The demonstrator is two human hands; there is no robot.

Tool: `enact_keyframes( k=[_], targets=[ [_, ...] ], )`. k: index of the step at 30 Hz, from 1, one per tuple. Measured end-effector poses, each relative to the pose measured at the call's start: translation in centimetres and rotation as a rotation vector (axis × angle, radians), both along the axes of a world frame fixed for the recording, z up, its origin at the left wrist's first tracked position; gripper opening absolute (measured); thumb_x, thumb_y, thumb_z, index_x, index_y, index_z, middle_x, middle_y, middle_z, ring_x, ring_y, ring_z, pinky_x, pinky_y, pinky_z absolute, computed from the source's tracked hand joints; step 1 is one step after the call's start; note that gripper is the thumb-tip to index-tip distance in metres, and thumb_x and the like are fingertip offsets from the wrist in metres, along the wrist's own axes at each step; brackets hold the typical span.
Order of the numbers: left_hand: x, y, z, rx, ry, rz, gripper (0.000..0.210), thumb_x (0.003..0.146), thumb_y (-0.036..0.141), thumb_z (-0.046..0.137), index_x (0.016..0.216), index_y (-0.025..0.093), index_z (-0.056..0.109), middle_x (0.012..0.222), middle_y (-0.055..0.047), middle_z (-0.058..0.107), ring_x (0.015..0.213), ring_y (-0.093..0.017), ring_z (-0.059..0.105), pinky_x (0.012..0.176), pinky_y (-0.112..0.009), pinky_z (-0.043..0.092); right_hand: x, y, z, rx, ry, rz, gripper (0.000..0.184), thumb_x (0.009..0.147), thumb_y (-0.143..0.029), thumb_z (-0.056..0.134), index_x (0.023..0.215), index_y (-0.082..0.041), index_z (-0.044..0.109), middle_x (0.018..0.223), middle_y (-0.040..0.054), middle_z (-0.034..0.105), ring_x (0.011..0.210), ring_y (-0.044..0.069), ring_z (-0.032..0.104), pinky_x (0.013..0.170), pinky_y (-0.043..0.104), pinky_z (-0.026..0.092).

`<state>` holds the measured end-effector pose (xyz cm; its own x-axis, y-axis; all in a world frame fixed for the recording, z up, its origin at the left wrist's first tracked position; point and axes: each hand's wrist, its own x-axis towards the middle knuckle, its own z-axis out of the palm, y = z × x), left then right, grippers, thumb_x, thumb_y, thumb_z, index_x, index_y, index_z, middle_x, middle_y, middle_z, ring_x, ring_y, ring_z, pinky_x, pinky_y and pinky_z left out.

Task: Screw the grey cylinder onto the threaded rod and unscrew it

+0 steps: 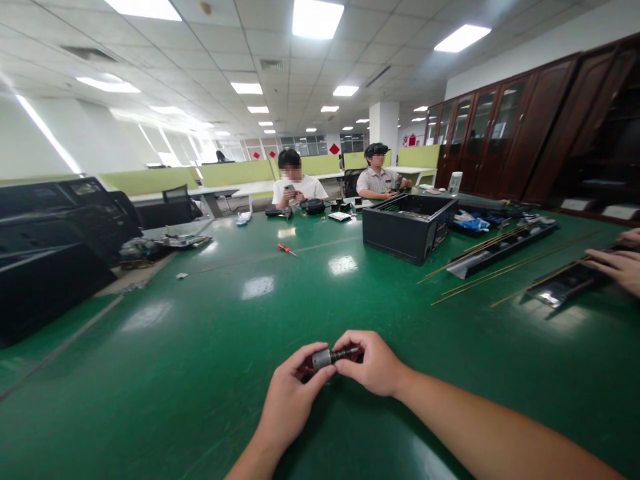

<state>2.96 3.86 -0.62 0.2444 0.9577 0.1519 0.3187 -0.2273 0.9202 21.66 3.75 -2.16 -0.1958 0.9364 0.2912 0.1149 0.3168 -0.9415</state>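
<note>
Grey metal cylinder [321, 359] with dark shaft: we grip it in both closed hands, left hand [290, 393] at seven o'clock, right hand [374, 363] at three, above the green table [200, 373].

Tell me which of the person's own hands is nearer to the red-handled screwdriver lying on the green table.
Left. The left hand sits almost directly below the screwdriver in the picture. The right hand is farther to the side. Both grip a small metal part, well away from it.

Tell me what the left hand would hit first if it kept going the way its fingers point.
Probably the right hand: the left hand points up and rightward, and both already grip the same small motor, so there is no free gap ahead.
</note>
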Motion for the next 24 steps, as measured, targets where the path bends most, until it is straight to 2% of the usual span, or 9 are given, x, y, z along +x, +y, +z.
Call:
enact_keyframes(
  k=[5,12,24],
  targets=[
    [0.12,0.08,0.02,-0.021,-0.012,-0.004,0.035,0.075,0.036,0.075,0.105,0.019,0.070,0.101,-0.005,0.074,0.092,-0.023,0.070,0.084,-0.031,0.056,0.09,0.14,-0.08,-0.005,0.016,-0.024,0.012,0.073,-0.019,0.071,0.084,-0.016,0.071,0.077,0.0015,0.071,0.069,0.015,0.064,0.065,0.025,0.049],
    [0.25,0.38,-0.33,-0.031,-0.012,-0.023,0.037,0.077,0.038,0.074,0.108,0.019,0.068,0.104,-0.005,0.073,0.093,-0.022,0.068,0.084,-0.031,0.054,0.20,0.29,-0.37,-0.030,0.012,-0.034,0.012,0.072,-0.019,0.072,0.084,-0.016,0.071,0.078,0.0014,0.071,0.071,0.016,0.064,0.066,0.025,0.049],
    [0.48,0.22,0.21,-0.030,0.001,-0.012,0.037,0.075,0.039,0.074,0.106,0.019,0.070,0.101,-0.005,0.075,0.090,-0.023,0.070,0.081,-0.031,0.056,0.25,0.41,-0.50,-0.021,0.030,-0.023,0.010,0.073,-0.021,0.072,0.083,-0.016,0.069,0.076,0.0009,0.070,0.068,0.015,0.064,0.063,0.024,0.048]
  ],
)
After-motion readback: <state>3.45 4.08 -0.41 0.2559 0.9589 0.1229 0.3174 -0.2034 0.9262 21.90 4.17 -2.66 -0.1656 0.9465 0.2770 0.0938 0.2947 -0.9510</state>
